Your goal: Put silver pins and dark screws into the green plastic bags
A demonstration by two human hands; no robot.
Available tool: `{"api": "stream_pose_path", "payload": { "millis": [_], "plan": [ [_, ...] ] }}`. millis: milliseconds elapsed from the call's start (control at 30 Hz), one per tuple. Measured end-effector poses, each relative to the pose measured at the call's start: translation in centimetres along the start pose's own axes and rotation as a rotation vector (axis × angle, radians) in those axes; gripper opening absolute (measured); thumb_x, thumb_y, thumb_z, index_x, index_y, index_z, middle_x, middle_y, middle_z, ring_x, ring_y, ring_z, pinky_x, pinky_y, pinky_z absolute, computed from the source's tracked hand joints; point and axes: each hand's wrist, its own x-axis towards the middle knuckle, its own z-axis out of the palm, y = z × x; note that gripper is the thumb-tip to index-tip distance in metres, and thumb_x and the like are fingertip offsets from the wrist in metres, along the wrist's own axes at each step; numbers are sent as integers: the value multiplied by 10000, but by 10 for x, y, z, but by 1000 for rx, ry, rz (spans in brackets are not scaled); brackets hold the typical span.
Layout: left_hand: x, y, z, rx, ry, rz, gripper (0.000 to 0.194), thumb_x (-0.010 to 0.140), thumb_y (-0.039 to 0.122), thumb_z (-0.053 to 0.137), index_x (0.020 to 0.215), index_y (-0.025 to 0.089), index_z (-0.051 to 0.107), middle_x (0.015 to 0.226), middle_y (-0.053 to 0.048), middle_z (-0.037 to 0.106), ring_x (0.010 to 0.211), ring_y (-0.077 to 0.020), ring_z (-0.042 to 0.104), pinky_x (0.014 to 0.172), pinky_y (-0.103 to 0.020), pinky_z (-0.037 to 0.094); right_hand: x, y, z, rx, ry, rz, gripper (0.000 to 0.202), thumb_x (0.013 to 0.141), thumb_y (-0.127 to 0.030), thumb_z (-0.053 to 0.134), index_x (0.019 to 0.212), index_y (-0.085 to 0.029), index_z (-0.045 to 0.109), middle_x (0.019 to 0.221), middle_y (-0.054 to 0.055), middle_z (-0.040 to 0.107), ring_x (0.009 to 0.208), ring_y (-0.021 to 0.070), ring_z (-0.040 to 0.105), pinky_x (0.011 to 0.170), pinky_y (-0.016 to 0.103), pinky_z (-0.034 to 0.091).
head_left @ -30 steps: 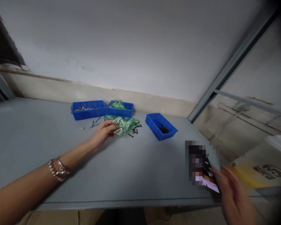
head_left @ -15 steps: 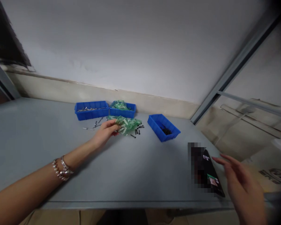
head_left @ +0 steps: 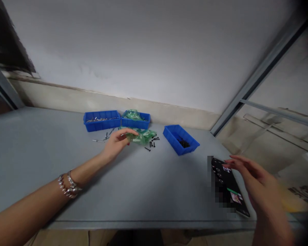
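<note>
My left hand [head_left: 118, 142], with bracelets on its wrist, rests its fingers on a green plastic bag [head_left: 141, 136] and has them round its left end. Pale pieces show through the bag. Black screws [head_left: 152, 144] lie loose just right of it, and silver rivets [head_left: 99, 140] lie to its left. Over the upper part of a dark tablet-like device [head_left: 231, 186] at the right is my right hand [head_left: 254, 177], fingers stretched out and holding nothing. Whether a fingertip touches the screen I cannot tell.
Along the wall stand a blue bin [head_left: 102, 127] of silver rivets and another blue bin [head_left: 136, 123] with a green bag in it. A third blue bin [head_left: 178, 143] holds black screws. A metal frame post [head_left: 242, 97] rises at the right.
My right hand has moved left, from beside the device to over its screen. The fingers of my left hand have spread further over the green bag.
</note>
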Motion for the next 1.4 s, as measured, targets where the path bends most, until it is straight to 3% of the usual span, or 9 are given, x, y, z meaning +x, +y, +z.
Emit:
{"api": "stream_pose_path", "payload": {
  "millis": [100, 200, 333, 500, 700, 867, 1067, 1400],
  "plan": [
    [-1, 5, 1, -98, 8, -66, 164, 664, 275, 667, 800, 186, 674, 773, -25, 646, 611, -133, 527, 599, -270, 419, 20, 13, 1, -33, -91, -9, 392, 681, -543, 622, 890, -214, 659, 749, 53, 700, 823, 264, 665, 863, 412, 480],
    [-2, 9, 2, -190, 10, -115, 190, 666, 277, 585, 789, 153, 658, 632, -27, 627, 590, -156, 557, 604, -284, 417, 43, 33, 5, -88, -180, -43, 327, 701, -492, 583, 883, -227, 645, 746, 50, 705, 784, 266, 676, 831, 437, 491],
    [-1, 9, 0, -240, -25, -130, 252, 688, 346, 577, 791, 133, 664, 683, -60, 658, 627, -176, 586, 601, -282, 414, 62, 60, 11, -140, -240, -107, 271, 718, -386, 526, 909, -218, 621, 788, 55, 708, 795, 270, 689, 837, 471, 486],
    [-1, 4, 1, -207, 22, -173, 361, 764, 495, 605, 722, 142, 668, 784, -57, 634, 650, -144, 531, 574, -251, 407, 65, 76, 16, -138, -304, -171, 279, 742, -327, 502, 987, -234, 596, 961, 64, 700, 870, 248, 693, 900, 463, 469],
    [-1, 5, 3, -55, 16, -141, 291, 671, 432, 726, 751, 167, 638, 766, -36, 595, 644, -135, 492, 566, -247, 399, 64, 75, 18, -135, -322, -177, 273, 740, -307, 495, 987, -237, 585, 1018, 67, 693, 895, 235, 688, 920, 458, 464],
    [-2, 4, 3, 17, 13, -43, 282, 692, 372, 727, 842, 187, 576, 759, -10, 560, 655, -129, 488, 586, -249, 411, 54, 61, 11, -105, -206, -129, 285, 724, -359, 520, 963, -221, 589, 1009, 78, 697, 926, 245, 680, 914, 434, 476],
    [-3, 6, 4, -7, 13, -55, 570, 674, 314, 748, 1151, 221, 450, 589, 82, 362, 552, -108, 418, 555, -240, 354, 40, 50, 5, -82, -149, -103, 261, 738, -358, 510, 952, -233, 591, 962, 65, 702, 830, 247, 696, 876, 426, 486],
    [-2, 6, 6, 26, -10, -93, 495, 624, 309, 758, 1046, 178, 535, 566, 89, 335, 524, -99, 394, 540, -245, 346, 42, 62, 1, -29, -199, -101, 294, 744, -392, 518, 980, -230, 584, 958, 61, 689, 739, 233, 705, 848, 420, 499]
  ]
}}
